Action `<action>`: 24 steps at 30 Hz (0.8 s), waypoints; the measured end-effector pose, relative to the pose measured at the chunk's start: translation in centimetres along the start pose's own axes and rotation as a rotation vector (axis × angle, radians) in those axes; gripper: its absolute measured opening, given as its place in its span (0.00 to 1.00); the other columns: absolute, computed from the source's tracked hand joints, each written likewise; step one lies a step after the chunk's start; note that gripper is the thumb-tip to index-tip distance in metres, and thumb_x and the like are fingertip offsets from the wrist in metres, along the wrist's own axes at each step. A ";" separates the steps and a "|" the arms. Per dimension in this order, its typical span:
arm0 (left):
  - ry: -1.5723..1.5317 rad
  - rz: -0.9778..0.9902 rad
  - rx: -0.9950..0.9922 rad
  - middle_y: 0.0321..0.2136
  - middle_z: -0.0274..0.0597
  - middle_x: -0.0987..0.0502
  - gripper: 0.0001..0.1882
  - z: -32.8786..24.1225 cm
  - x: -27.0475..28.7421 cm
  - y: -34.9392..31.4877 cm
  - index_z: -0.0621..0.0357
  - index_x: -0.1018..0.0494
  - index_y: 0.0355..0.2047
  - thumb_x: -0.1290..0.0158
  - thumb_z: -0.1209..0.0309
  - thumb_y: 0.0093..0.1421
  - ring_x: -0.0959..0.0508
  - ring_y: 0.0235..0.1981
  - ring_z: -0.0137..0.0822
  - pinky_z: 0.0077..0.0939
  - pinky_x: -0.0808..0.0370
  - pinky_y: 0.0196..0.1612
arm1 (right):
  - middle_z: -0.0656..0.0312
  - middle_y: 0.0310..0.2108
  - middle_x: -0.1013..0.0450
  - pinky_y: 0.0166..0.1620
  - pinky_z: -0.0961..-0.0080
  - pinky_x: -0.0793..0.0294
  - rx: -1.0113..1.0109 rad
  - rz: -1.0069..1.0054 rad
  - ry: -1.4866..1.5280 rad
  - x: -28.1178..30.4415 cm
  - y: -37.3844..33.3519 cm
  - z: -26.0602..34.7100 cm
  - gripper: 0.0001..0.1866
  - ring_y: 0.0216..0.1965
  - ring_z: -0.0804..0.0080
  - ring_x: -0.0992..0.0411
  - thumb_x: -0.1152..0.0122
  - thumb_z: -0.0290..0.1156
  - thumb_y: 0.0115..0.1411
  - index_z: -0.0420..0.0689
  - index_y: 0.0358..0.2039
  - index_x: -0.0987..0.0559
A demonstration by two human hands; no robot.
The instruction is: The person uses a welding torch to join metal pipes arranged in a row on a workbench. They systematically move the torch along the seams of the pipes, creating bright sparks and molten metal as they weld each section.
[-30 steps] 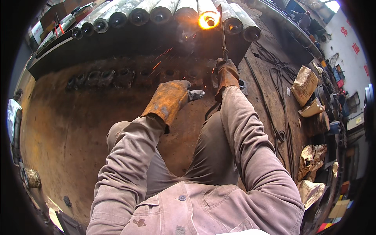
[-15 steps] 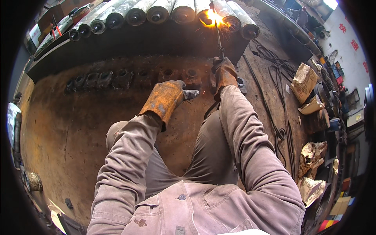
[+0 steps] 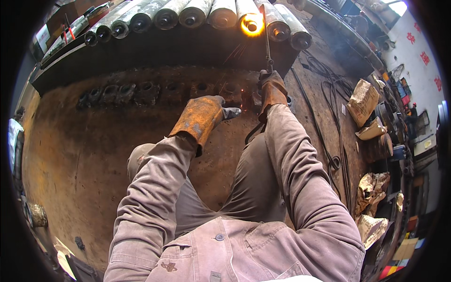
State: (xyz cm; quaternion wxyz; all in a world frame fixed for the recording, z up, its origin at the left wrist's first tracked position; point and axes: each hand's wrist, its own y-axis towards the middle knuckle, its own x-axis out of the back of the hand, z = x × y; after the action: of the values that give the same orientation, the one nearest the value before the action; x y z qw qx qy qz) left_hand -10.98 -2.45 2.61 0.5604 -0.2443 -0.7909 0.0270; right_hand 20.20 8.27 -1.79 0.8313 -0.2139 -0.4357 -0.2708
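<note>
My right hand (image 3: 273,90), in a worn brown leather glove, is closed round the handle of a cutting torch (image 3: 268,47). The torch's long thin tube points away, up among the row of steel rollers. One roller (image 3: 247,8) has an end that glows bright orange-yellow (image 3: 252,26), just left of the tube. On its right, another roller's end (image 3: 280,32) shows a faint glow round the shaft. My left hand (image 3: 206,115), in an orange-stained leather glove, hangs above the brown floor with a dark fingertip stretched to the right. It holds nothing that I can see.
A dark steel support (image 3: 164,51) lies below the roller ends. Several blackened blocks with holes (image 3: 147,94) stand in a line on the floor. Black hoses (image 3: 334,89) run along the right, beside torn brown paper sacks (image 3: 363,102). A can (image 3: 37,215) lies at left.
The wide flame and spark burst have shrunk to a glowing ring on one roller end. My right hand and the torch have shifted slightly right. My left hand stays nearly still.
</note>
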 end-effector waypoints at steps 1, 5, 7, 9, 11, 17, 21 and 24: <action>0.001 -0.003 0.003 0.84 0.54 0.13 0.62 0.0 0.0 0.0 0.45 0.17 0.89 0.38 0.10 0.75 0.16 0.86 0.61 0.60 0.19 0.89 | 0.38 0.66 0.05 0.68 0.36 0.09 0.000 0.002 0.000 0.0 0.0 0.1 0.34 0.69 0.32 0.06 0.37 0.62 0.89 0.47 0.69 0.02; -0.003 0.010 0.000 0.84 0.54 0.13 0.61 -0.3 0.3 -0.7 0.46 0.17 0.89 0.38 0.11 0.76 0.16 0.86 0.61 0.60 0.19 0.89 | 0.39 0.64 0.05 0.67 0.37 0.09 -0.005 0.006 -0.008 -0.1 0.2 0.0 0.34 0.67 0.33 0.06 0.37 0.62 0.90 0.46 0.68 0.02; 0.031 -0.108 -0.070 0.72 0.57 0.05 0.49 -0.3 -0.2 -1.2 0.51 0.09 0.76 0.38 0.19 0.81 0.08 0.76 0.61 0.63 0.12 0.82 | 0.40 0.63 0.05 0.66 0.37 0.09 -0.005 0.008 -0.011 -0.2 0.2 0.1 0.34 0.66 0.34 0.06 0.37 0.62 0.90 0.46 0.67 0.02; 0.029 -0.122 -0.080 0.71 0.58 0.05 0.49 0.1 -0.4 -1.3 0.51 0.08 0.75 0.38 0.19 0.82 0.07 0.75 0.61 0.63 0.12 0.81 | 0.40 0.62 0.05 0.65 0.37 0.09 -0.003 0.010 -0.016 -0.3 0.2 0.2 0.33 0.65 0.35 0.06 0.37 0.62 0.90 0.46 0.67 0.02; 0.026 -0.134 -0.091 0.70 0.59 0.05 0.48 0.1 -0.3 -1.4 0.51 0.08 0.74 0.38 0.20 0.82 0.07 0.75 0.61 0.63 0.12 0.80 | 0.41 0.61 0.05 0.64 0.38 0.09 0.000 0.012 -0.018 -0.4 0.2 0.3 0.33 0.64 0.35 0.05 0.37 0.62 0.90 0.45 0.66 0.02; 0.027 0.014 -0.010 0.81 0.54 0.11 0.59 0.1 0.1 -0.4 0.45 0.15 0.87 0.36 0.12 0.77 0.13 0.83 0.62 0.61 0.16 0.87 | 0.43 0.58 0.04 0.62 0.39 0.09 0.009 0.015 -0.031 -0.5 0.3 0.6 0.33 0.61 0.37 0.05 0.37 0.62 0.90 0.45 0.65 0.02; 0.048 -0.138 -0.114 0.67 0.58 0.04 0.50 0.2 -0.7 -1.3 0.54 0.08 0.71 0.40 0.18 0.82 0.07 0.73 0.62 0.65 0.11 0.77 | 0.44 0.56 0.04 0.60 0.40 0.09 0.011 0.018 -0.037 -0.6 0.5 0.4 0.33 0.59 0.38 0.04 0.37 0.62 0.90 0.44 0.64 0.02; 0.034 -0.148 -0.122 0.67 0.58 0.04 0.51 0.6 -0.8 -1.4 0.54 0.07 0.70 0.40 0.17 0.82 0.06 0.72 0.62 0.65 0.12 0.77 | 0.45 0.54 0.04 0.59 0.40 0.09 0.017 0.022 -0.040 -0.8 0.4 0.4 0.33 0.57 0.39 0.04 0.37 0.62 0.90 0.44 0.63 0.02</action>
State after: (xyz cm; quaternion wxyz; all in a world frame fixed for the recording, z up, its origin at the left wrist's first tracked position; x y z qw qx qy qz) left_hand -11.79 -3.89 2.11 0.5581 -0.2191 -0.7975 -0.0668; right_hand 19.78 9.02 -2.28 0.8272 -0.2172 -0.4519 -0.2536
